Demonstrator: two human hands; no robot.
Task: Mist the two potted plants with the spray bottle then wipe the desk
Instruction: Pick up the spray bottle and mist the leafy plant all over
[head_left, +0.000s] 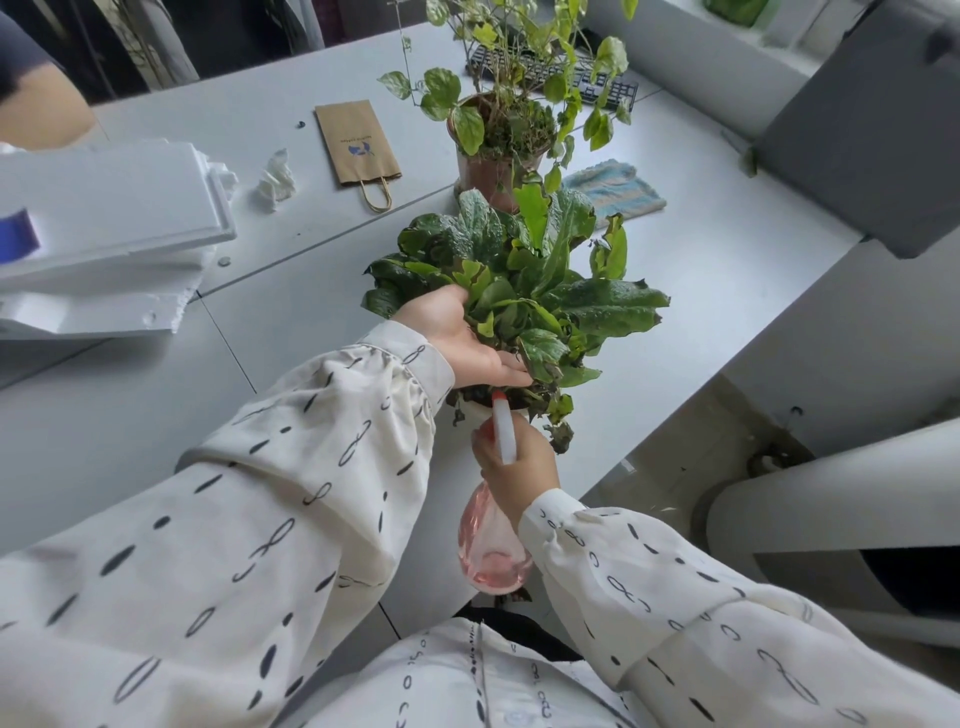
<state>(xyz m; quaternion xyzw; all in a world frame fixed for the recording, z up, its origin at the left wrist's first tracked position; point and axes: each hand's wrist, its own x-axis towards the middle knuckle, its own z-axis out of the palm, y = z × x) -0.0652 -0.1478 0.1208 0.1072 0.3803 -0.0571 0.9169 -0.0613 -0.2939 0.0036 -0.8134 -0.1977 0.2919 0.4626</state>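
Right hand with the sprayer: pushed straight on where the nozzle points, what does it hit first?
Probably low leaves of the near plant at its pot rim, ahead of the spray bottle in the right hand. The left hand sits just above that line; depth is unclear.

Foam box (104, 208) cut by left edge, keyboard (621, 93) behind far plant (498, 119)

Pink spray bottle (493, 551), white nozzle (503, 431), blue-striped cloth (615, 189), brown bag (356, 143).
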